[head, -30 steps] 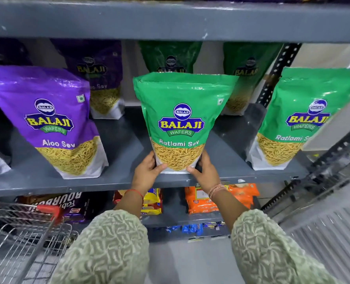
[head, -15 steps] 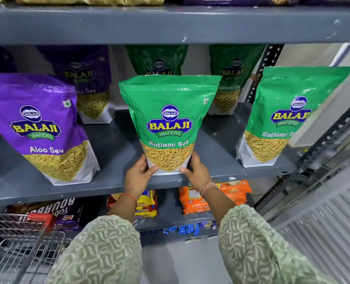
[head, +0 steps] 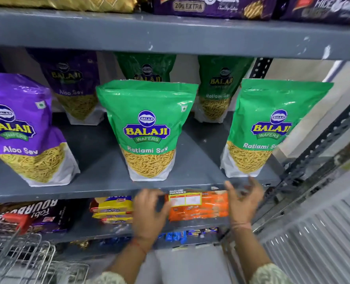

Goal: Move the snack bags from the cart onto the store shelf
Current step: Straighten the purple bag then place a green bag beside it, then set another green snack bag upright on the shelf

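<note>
A green Ratlami Sev bag (head: 147, 130) stands upright by itself on the grey store shelf (head: 100, 167), near its front edge. My left hand (head: 149, 212) and my right hand (head: 243, 199) hang below the shelf edge, both blurred, fingers apart and empty. A second green bag (head: 268, 128) stands to the right and a purple Aloo Sev bag (head: 24, 130) to the left. More purple and green bags stand behind them. The wire cart (head: 16, 255) with a red handle is at lower left; its contents are out of view.
The shelf above (head: 170, 33) carries biscuit packs. The lower shelf holds orange packs (head: 198, 206), yellow packs (head: 112, 210) and dark Bourbon packs (head: 41, 214). A slotted metal upright (head: 321, 144) and a ribbed shutter (head: 323, 232) close off the right side.
Both hands let go of the middle green bag and dropped back below the shelf edge. The bag stays standing on the shelf.
</note>
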`<control>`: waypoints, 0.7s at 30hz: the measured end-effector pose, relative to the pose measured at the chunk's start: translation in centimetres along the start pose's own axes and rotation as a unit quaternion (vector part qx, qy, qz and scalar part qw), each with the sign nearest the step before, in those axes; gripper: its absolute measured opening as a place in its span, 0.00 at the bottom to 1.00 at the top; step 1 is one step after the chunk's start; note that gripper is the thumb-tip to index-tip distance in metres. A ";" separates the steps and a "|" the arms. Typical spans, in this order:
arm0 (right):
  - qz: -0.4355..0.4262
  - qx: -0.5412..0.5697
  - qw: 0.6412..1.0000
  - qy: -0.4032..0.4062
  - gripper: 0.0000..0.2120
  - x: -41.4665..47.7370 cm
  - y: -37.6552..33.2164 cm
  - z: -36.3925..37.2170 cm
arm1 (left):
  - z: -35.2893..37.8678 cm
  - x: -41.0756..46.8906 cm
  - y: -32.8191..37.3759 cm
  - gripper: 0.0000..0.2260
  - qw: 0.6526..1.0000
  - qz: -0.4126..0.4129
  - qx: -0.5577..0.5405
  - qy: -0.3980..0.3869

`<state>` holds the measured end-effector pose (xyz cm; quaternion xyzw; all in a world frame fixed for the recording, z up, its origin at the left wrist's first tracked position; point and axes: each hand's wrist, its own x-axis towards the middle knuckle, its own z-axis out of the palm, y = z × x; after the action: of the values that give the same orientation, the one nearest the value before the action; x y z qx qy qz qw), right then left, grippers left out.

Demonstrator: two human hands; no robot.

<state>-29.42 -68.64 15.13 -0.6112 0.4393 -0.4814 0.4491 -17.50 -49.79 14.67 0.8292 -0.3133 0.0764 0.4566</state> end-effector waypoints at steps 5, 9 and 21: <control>0.054 0.013 0.991 -0.119 0.45 9.7 0.0 -3.9 | 10.0 5.2 8.9 0.35 0.951 -0.093 -0.161 -0.246; 0.054 -0.008 0.977 -0.208 0.39 11.3 0.8 -3.5 | 15.5 8.9 10.7 0.40 0.923 -0.133 -0.150 -0.329; 0.012 -0.064 0.976 -0.209 0.34 10.5 0.7 -3.0 | 16.0 8.3 9.3 0.34 0.949 -0.077 -0.048 -0.303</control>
<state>-30.88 -79.29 16.90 -0.7203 0.3727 -0.3091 0.4967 -18.91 -69.96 15.55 0.8122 -0.3750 -0.2292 0.3837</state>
